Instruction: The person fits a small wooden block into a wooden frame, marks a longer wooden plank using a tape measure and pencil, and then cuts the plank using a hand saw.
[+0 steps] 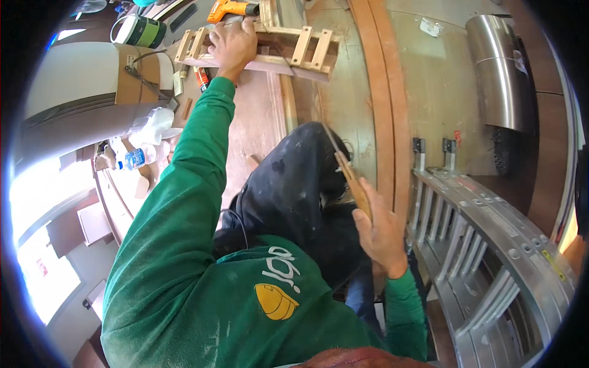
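My left hand [233,48] grips the top of a small wooden frame with short crosswise slats [291,64], near its middle. The frame lies across a long wooden board at the far side. In my right hand [381,230] is the wooden handle of a handsaw [354,184], and my fingers are closed round it. The saw's thin blade, seen almost edge-on, points away from me toward the frame's right end. Whether the blade touches the wood I cannot tell. My bent knee [300,165] is beside the blade, to its left.
An orange power drill [230,9] lies beyond the frame. A bucket [140,30] stands at the far left, with a water bottle [132,159] nearer. Long brown boards [383,92] run along my right. A folded metal ladder [485,208] and a steel cylinder [500,73] are farther right.
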The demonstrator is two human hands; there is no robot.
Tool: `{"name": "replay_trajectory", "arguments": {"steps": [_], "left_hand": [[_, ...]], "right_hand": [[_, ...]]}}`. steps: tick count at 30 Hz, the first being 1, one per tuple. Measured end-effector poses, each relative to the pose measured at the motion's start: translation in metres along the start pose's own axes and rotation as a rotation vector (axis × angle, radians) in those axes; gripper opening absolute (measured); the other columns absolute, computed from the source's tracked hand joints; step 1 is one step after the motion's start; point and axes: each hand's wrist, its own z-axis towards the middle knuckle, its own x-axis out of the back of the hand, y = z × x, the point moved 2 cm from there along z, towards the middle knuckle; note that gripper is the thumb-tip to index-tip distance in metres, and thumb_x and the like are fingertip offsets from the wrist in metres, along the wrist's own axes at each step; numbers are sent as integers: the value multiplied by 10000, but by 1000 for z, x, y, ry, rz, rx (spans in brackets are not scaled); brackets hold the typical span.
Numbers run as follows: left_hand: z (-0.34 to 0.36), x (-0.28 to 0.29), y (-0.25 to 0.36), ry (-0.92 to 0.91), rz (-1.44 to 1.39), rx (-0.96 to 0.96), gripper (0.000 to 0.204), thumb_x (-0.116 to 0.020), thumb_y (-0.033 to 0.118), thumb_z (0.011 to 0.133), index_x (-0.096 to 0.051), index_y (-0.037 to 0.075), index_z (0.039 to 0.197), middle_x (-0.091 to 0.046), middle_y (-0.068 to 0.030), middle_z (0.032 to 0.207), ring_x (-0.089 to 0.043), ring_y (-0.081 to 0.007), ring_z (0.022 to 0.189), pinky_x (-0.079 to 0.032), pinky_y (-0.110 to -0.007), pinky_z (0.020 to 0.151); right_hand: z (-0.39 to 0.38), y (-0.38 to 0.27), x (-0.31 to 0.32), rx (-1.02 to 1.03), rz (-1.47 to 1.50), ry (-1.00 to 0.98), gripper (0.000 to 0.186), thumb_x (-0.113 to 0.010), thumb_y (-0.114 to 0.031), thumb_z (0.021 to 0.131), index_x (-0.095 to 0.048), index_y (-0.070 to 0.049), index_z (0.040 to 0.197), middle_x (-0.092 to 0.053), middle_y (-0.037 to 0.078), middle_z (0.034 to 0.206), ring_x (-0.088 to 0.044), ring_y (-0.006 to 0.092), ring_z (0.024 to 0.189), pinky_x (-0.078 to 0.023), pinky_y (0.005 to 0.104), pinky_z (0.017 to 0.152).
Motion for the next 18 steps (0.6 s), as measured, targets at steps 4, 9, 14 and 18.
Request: {"name": "replay_trajectory", "arguments": {"steps": [4, 9, 14, 18], "left_hand": [[8, 3, -11, -3, 44, -79, 556, -386, 524, 1044, -695, 141, 1304, -496, -271, 1444, -440, -510, 1320, -379, -661, 1078], [0, 8, 5, 74, 326, -407, 320, -474, 291, 1020, -624, 92, 1222, -666, -260, 1113, -597, -537, 1121, -498, -631, 974], [-10, 44, 29, -74, 182, -226, 361, -451, 348, 1070, -585, 196, 1368, -627, -263, 1195, -631, -482, 1128, -520, -619, 928], [-2, 31, 12, -79, 132, -315, 303, -432, 305, 1071, -584, 160, 1289, -656, -251, 1033, -708, -471, 878, -576, -597, 741]], "right_hand": [[0, 0, -9, -14, 36, 17, 594, -677, -199, 996, -461, -37, 1525, -665, 259, 1312, -704, 452, 1061, -583, 466, 862], [0, 13, -25, 60, -59, 120, 519, -635, -191, 1025, -500, -13, 1493, -663, 278, 1306, -692, 444, 1124, -563, 458, 926], [-18, 14, -20, -27, 28, 140, 456, -610, -159, 1034, -531, 9, 1451, -649, 278, 1331, -691, 439, 1140, -558, 459, 933], [-27, 18, -22, 75, -44, 183, 441, -607, -157, 1036, -539, 9, 1439, -680, 279, 1256, -706, 442, 1100, -562, 448, 907]]}}
